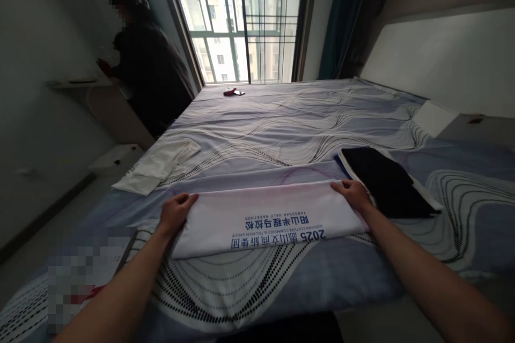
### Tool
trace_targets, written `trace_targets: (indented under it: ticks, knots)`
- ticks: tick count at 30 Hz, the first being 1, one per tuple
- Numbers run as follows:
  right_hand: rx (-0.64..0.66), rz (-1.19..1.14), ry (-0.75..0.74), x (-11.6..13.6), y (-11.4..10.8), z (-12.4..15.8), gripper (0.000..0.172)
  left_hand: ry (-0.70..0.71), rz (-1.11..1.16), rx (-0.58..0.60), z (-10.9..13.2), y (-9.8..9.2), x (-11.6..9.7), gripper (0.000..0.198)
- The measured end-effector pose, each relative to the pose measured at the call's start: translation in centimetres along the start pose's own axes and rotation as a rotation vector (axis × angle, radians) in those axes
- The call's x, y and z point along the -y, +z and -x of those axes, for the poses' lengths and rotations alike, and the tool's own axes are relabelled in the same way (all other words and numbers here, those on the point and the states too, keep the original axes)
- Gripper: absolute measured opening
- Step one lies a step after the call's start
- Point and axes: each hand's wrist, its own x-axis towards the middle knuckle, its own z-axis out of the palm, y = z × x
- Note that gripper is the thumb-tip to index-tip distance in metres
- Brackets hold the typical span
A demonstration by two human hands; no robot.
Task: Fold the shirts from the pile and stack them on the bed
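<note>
Forearms (127, 281) closest. Left hand (176, 215) and right hand (354, 194) nearly closed, each pinching a far corner of the folded white marathon shirt (265, 206), over the patterned bedsheet (257, 110); grip underside hidden. Probably light, soft, limp: hold both corners.

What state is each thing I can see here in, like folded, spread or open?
White cloth with blue lettering: folded into a long strip, held at both ends.
Left hand, right hand: closed on the cloth's far corners.
Black folded fabric stack: lying flat.
Creased white fabric: lying flat.
Blue-grey wavy-patterned bedsheet: spread, wrinkled.
Dark teal curtain: drawn aside.
</note>
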Motion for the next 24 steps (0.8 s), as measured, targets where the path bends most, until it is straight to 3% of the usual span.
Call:
trace_targets:
  ticks: [7, 11, 13, 15, 17, 18, 19, 21, 24]
  knots:
    - [-0.006, 0.265, -0.008, 0.0, -0.5, -1.7, 0.042, 0.033, -0.153, 0.032, -0.4, -0.1, 0.7, 0.044]
    - [-0.006, 0.468, 0.099, 3.2, -0.5, -1.7, 0.044, 0.024, -0.236, 0.061, -0.8, -0.5, -1.3, 0.056]
    - [-0.130, 0.568, 0.068, 6.3, 1.7, -0.2, 0.063, 0.120, -0.381, -0.044, 0.1, 0.7, -3.9, 0.063]
    - [-0.193, 0.617, -0.120, 9.8, 5.9, 2.6, 0.075, 0.332, -0.534, -0.126, 2.2, 3.4, -6.9, 0.064]
    - [-0.018, 0.586, -0.317, 12.8, 11.3, 5.8, 0.073, 0.581, -0.547, 0.068, 4.9, 7.2, -9.3, 0.058]
    - [0.090, 0.567, -0.377, 13.9, 13.9, 7.1, 0.071, 0.638, -0.557, 0.177, 6.2, 9.1, -10.0, 0.057]
    - [0.170, 0.557, -0.410, 14.6, 16.1, 8.2, 0.068, 0.638, -0.582, 0.261, 7.2, 10.8, -10.4, 0.057]
    - [0.228, 0.548, -0.398, 15.2, 18.9, 9.2, 0.067, 0.540, -0.635, 0.314, 8.2, 12.8, -10.2, 0.058]
    - [0.259, 0.584, -0.330, 14.2, 18.1, 7.9, 0.070, 0.402, -0.718, 0.309, 7.2, 12.3, -8.7, 0.060]
